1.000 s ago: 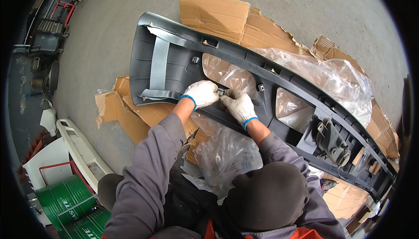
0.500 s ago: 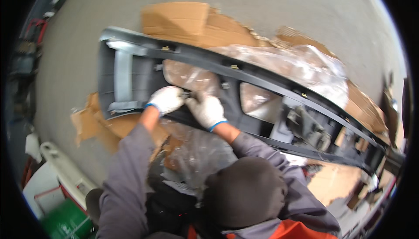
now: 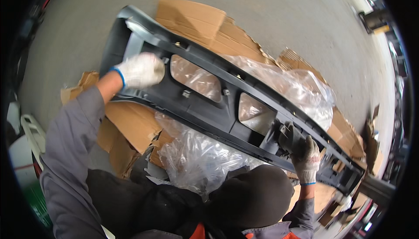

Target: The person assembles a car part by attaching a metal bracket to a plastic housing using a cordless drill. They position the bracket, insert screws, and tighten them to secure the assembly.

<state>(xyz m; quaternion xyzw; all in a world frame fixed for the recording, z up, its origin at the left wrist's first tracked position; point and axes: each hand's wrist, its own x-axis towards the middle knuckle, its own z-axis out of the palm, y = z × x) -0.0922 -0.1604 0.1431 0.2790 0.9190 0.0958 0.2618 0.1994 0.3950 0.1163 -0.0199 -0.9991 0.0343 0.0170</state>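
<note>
Hands sit far apart on a long dark grey bumper (image 3: 209, 103) that runs slantwise from the upper left of the frame to the lower right. The left hand (image 3: 139, 69), in a white glove with a blue cuff, lies at the upper left against the moulded inner face near a bracket; whether its grip is pressed on anything I cannot tell, since the fingers curl out of sight. The right hand (image 3: 305, 156), gloved alike, is closed round a dark fitting (image 3: 288, 135) near the lower right end.

Judging by how things lie, the work looks midway: clear plastic wrap (image 3: 283, 88) hangs loose through the openings and bunches below, so unwrapping seems partly done, and the part is not yet lifted off the ground.

Flattened brown cardboard (image 3: 192, 18) lies under the bumper on a grey concrete floor (image 3: 279, 3). A white panel (image 3: 31, 130) shows at the left edge, a green drum (image 3: 37, 202) at the lower left, and dim equipment along the right rim.
</note>
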